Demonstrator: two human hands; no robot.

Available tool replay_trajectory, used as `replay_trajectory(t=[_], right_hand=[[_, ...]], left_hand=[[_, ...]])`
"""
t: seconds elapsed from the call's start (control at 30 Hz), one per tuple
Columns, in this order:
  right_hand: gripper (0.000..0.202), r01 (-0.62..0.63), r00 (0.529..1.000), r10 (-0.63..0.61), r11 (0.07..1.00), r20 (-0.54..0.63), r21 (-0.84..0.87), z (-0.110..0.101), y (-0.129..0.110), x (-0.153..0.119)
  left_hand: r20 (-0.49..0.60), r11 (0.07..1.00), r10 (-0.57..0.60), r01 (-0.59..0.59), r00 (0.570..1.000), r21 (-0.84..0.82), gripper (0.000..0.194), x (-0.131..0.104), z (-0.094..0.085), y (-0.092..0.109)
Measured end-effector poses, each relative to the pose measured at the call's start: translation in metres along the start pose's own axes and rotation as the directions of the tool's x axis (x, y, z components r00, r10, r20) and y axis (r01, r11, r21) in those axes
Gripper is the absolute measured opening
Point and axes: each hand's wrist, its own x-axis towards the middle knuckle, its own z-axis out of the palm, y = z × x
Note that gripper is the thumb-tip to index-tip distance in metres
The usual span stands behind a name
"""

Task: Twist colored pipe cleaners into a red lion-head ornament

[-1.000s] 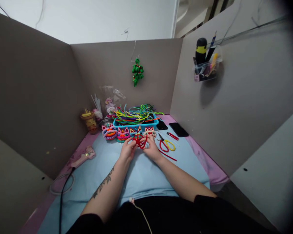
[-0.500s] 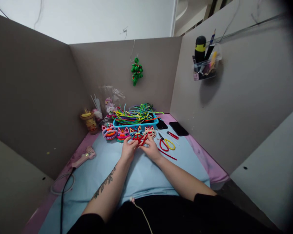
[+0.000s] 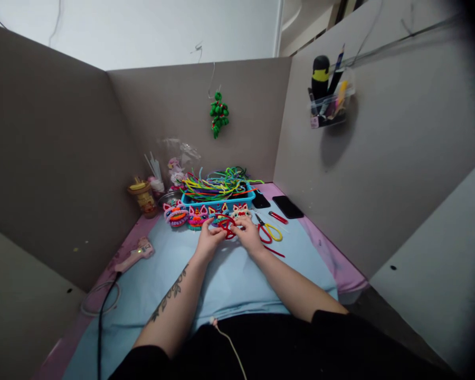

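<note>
Between my hands is a bent red pipe cleaner piece (image 3: 228, 230) with loops in it. My left hand (image 3: 210, 238) pinches its left side with thumb and fingers. On the other side my right hand (image 3: 247, 232) grips it, fingers closed. Just behind stand several colourful fuzzy animal heads with pointed ears, among them a pink and purple one (image 3: 176, 214) and a cream and red one (image 3: 241, 211). To the right of my right hand lie scissors (image 3: 272, 230) with one red and one yellow handle, and a loose red pipe cleaner (image 3: 275, 252).
A blue basket (image 3: 221, 204) of many-coloured pipe cleaners stands behind the heads. At right lie a black phone (image 3: 287, 207) and a red cutter (image 3: 278, 217). A pink glue gun (image 3: 135, 255) with its cable rests at left, near a cup (image 3: 143, 199). Grey partitions (image 3: 198, 116) enclose the table.
The red piece has turned between my fingers, and more of its loops show. My right hand has shifted its hold over it. The whole view has moved slightly.
</note>
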Motion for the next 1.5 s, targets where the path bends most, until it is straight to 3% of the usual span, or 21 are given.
replay_trajectory(t=[0.2, 0.3, 0.43, 0.6, 0.67, 0.83, 1.1, 1.23, 1.37, 1.5], right_hand=[[0.019, -0.005, 0.999, 0.004, 1.0, 0.054, 0.012, -0.002, -0.002, 0.0], [0.012, 0.091, 0.996, -0.089, 0.994, 0.023, -0.056, -0.002, -0.008, -0.002], [0.005, 0.21, 0.977, -0.202, 0.969, 0.07, -0.131, 0.001, -0.012, -0.007], [0.013, 0.335, 0.94, -0.31, 0.921, 0.145, -0.201, 0.005, -0.012, -0.011], [0.014, 0.315, 0.945, -0.29, 0.93, 0.149, -0.191, 0.005, -0.013, -0.012], [0.014, 0.117, 0.987, -0.106, 0.989, 0.123, -0.088, 0.006, -0.016, -0.012], [0.021, -0.06, 0.984, 0.056, 0.998, 0.169, 0.014, 0.008, -0.014, -0.011], [0.018, -0.037, 0.989, 0.036, 0.999, 0.146, -0.001, 0.009, -0.015, -0.012], [0.014, 0.112, 0.993, -0.11, 0.99, 0.038, -0.08, 0.009, -0.018, -0.013], [0.011, 0.186, 0.983, -0.184, 0.971, 0.029, -0.149, 0.007, -0.019, -0.014]], left_hand=[[-0.096, 0.997, -0.029, 0.022, 0.995, -0.08, 0.073, 0.005, -0.003, 0.002], [-0.123, 0.985, -0.057, 0.036, 0.991, -0.169, 0.072, 0.006, -0.004, 0.003], [-0.112, 0.97, -0.084, 0.055, 0.99, -0.237, 0.069, 0.007, -0.005, 0.001], [-0.128, 0.958, -0.13, 0.091, 0.983, -0.274, 0.064, 0.007, -0.006, -0.002], [-0.132, 0.958, -0.138, 0.098, 0.982, -0.27, 0.063, 0.007, -0.006, -0.002], [-0.143, 0.964, -0.115, 0.075, 0.983, -0.255, 0.065, 0.007, -0.005, -0.002], [-0.134, 0.977, -0.081, 0.051, 0.988, -0.209, 0.074, 0.003, -0.001, 0.001], [-0.13, 0.982, -0.056, 0.031, 0.99, -0.188, 0.077, 0.002, 0.001, 0.003], [-0.159, 0.99, -0.002, -0.021, 0.987, -0.142, 0.072, 0.003, 0.001, 0.001], [-0.181, 0.99, 0.113, -0.127, 0.977, -0.067, 0.065, 0.003, 0.001, -0.003]])
